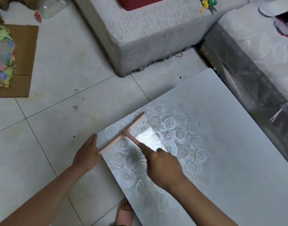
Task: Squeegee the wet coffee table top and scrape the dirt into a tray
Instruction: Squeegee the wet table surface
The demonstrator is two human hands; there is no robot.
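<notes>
A glossy grey coffee table top (pixel 221 144) with a rose pattern fills the lower right. On its left corner lies a pale wooden T-shaped squeegee (pixel 123 132), its crossbar running along the table's left edge. My right hand (pixel 162 167) grips the squeegee's short handle. My left hand (pixel 87 154) is held with straight fingers at the table's edge, just below the corner, beside the near end of the crossbar. A dull dark smudge (pixel 133 158) sits on the table behind the crossbar. No tray is in view.
Pale floor tiles (pixel 58 128) with dark specks lie left of the table. A grey upholstered block (pixel 148 35) stands behind, a second glossy table (pixel 254 62) at right. Cardboard (pixel 24 59) with coloured paper scraps lies far left. My sandalled foot (pixel 125 212) is under the table's near edge.
</notes>
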